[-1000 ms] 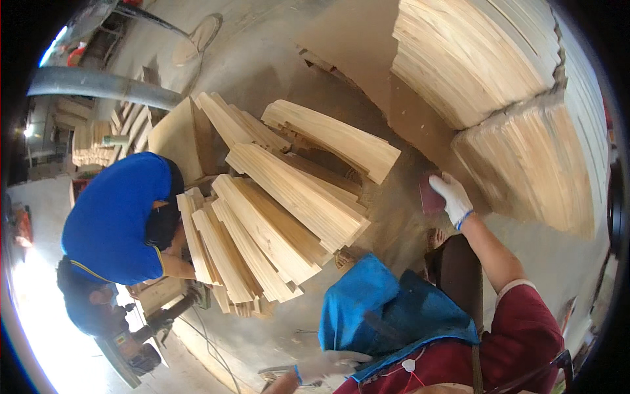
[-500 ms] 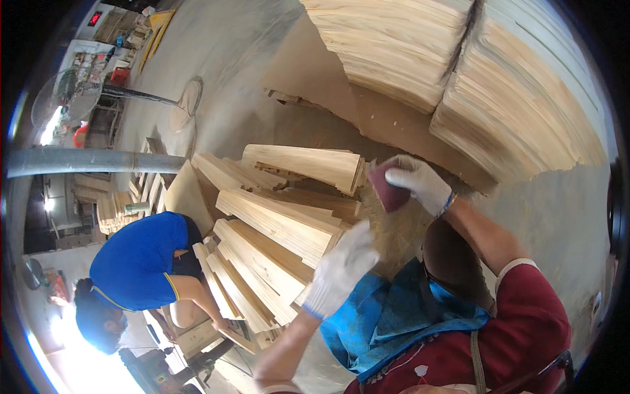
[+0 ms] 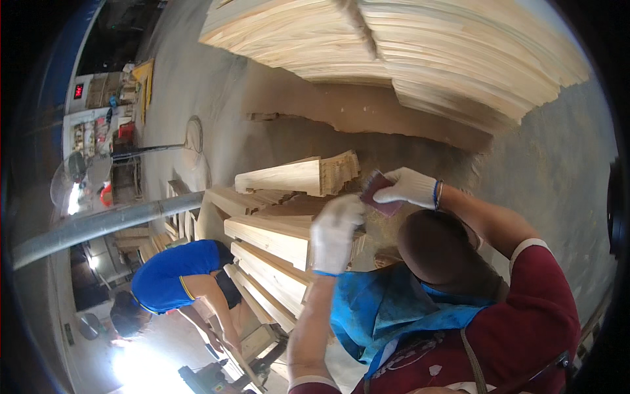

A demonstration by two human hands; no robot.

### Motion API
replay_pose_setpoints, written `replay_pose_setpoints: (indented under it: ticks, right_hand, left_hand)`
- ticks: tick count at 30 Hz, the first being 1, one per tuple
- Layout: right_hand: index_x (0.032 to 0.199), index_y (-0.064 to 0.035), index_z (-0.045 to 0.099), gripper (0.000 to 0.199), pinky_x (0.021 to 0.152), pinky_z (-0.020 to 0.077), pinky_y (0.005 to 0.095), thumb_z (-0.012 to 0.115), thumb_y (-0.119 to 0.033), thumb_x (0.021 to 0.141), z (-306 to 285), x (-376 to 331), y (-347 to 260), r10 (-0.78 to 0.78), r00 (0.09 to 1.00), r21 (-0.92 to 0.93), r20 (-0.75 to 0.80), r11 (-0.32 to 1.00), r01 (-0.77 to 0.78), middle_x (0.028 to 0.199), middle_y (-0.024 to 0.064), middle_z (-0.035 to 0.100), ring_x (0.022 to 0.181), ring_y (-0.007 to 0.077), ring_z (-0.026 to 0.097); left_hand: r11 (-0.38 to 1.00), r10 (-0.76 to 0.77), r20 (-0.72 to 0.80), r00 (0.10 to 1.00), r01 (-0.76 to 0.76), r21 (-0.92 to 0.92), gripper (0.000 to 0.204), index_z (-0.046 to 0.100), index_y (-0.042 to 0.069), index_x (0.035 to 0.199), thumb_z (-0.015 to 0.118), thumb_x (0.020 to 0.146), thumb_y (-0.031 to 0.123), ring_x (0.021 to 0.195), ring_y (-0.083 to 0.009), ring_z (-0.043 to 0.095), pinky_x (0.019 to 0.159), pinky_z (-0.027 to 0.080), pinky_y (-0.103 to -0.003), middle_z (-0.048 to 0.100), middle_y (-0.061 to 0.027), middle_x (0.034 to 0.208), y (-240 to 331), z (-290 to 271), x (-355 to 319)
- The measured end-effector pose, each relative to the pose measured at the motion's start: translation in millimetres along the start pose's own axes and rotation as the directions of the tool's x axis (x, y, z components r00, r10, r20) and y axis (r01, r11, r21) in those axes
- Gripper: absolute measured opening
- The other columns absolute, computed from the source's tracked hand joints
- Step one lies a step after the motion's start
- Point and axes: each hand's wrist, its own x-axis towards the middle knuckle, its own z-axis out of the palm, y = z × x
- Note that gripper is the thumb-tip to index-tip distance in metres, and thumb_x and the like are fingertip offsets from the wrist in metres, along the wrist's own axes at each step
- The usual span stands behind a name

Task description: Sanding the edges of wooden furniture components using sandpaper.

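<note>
Sanding under way: our right hand [image 3: 412, 187] clamps reddish sanding pad [image 3: 379, 192] on board stack [image 3: 289, 243]; left hand [image 3: 335, 233] flat, steadying; most boards left, we judge.

I have just one view, a fisheye worn on the head, tilted steeply down and close over the stack of wooden boards [image 3: 282, 243]. Both gloved hands sit near the centre of the picture (forearms entering from the lower edge). Straight board edges bow toward the rim, and the concrete floor [image 3: 551, 171] curves away along the right edge.
</note>
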Motion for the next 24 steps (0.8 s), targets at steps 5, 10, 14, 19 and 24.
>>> replay_pose_setpoints:
  ticks: [5,10,14,19,24]
  right_hand:
    - [0.091,-0.0037,0.069,0.044,0.073,0.0496,0.0424,0.063,-0.045,0.075,-28.6,45.2,47.6,-0.174,0.974,-0.722,-0.146,0.692,0.016,0.087,0.0221,0.066,0.08,0.0374,0.064]
    - [0.093,-0.0019,0.068,0.041,0.074,0.0496,0.044,0.057,-0.038,0.077,-19.4,79.3,41.7,-0.189,0.948,-0.678,-0.257,0.734,-0.037,0.087,0.0229,0.066,0.083,0.0397,0.064]
    - [0.102,-0.0059,0.069,0.039,0.067,0.0494,0.0368,0.063,-0.034,0.076,-31.2,79.8,32.9,-0.158,0.983,-0.394,-0.09,0.912,0.11,0.079,0.0147,0.068,0.072,0.0272,0.064]
    - [0.108,-0.0086,0.069,0.039,0.063,0.0473,0.0314,0.066,-0.03,0.076,-25.6,95.4,31.6,-0.139,0.934,-0.289,0.331,0.927,0.24,0.078,0.0073,0.068,0.07,0.0166,0.062]
    - [0.109,-0.0066,0.067,0.038,0.077,0.0487,0.0341,0.067,-0.031,0.079,-7.0,106.2,-3.7,-0.194,0.88,-0.583,0.433,0.684,0.437,0.097,0.0132,0.069,0.089,0.0251,0.064]
  left_hand:
    - [0.858,0.307,-0.407,0.86,-0.066,0.509,0.047,0.047,-0.004,0.132,0.051,0.096,0.026,0.123,-0.0272,0.048,0.107,0.033,-0.034,0.053,-0.0179,0.13,-0.8,-99.1,71.9]
    - [0.918,0.035,-0.574,0.818,0.2,0.341,0.066,0.035,0.01,0.145,0.044,0.094,0.051,0.128,-0.0291,0.043,0.108,0.03,-0.034,0.043,-0.0168,0.142,-53.1,-188.6,110.1]
    - [0.926,-0.29,-0.614,0.734,0.377,0.012,0.075,0.027,0.014,0.149,0.043,0.091,0.059,0.137,-0.0268,0.031,0.111,0.024,-0.041,0.03,-0.0117,0.15,-87.9,-218.9,124.5]
    - [0.902,-0.392,-0.488,0.779,0.43,-0.038,0.093,0.013,0.018,0.152,0.037,0.083,0.076,0.142,-0.0419,0.011,0.111,0.013,-0.053,0.015,-0.0094,0.157,-107.3,-255.4,138.1]
    - [0.878,-0.469,-0.388,0.793,0.464,-0.113,0.097,0.012,0.015,0.152,0.033,0.082,0.079,0.141,-0.0426,0.014,0.111,0.012,-0.055,0.014,-0.0127,0.156,-114.7,-260.0,146.6]
